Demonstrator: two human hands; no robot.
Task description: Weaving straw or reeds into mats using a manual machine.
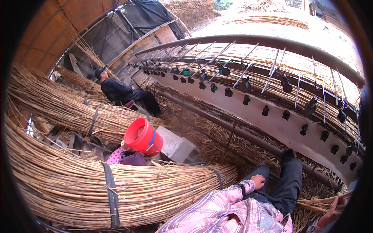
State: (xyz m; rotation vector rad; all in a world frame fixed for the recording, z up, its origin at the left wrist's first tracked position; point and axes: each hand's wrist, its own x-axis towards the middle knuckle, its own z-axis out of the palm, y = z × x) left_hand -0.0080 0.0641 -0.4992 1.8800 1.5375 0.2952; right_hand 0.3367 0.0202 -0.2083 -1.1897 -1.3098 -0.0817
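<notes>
My left hand (257, 181) lies on my left thigh, holding nothing, its fingers loosely laid over the dark trousers. A pink plaid sleeve and a dark wristband show behind it. At the lower right rim, my right hand (330, 214) is closed around a few dry reeds (311, 203); part of the hand is cut off by the dark edge of the picture. In front of my knees runs a long weaving frame (272, 110) with a pale board, dark holes, thin metal rods and several black clips. Reeds lie lengthwise behind its rods.
A big tied reed bundle (155, 194) lies at my left, with another bundle (74, 108) beyond. Between them stand a red bucket (143, 136) and grey blocks (176, 145). A seated person (120, 91) in dark clothes is farther along. A metal pipe (233, 128) crosses low before my feet.
</notes>
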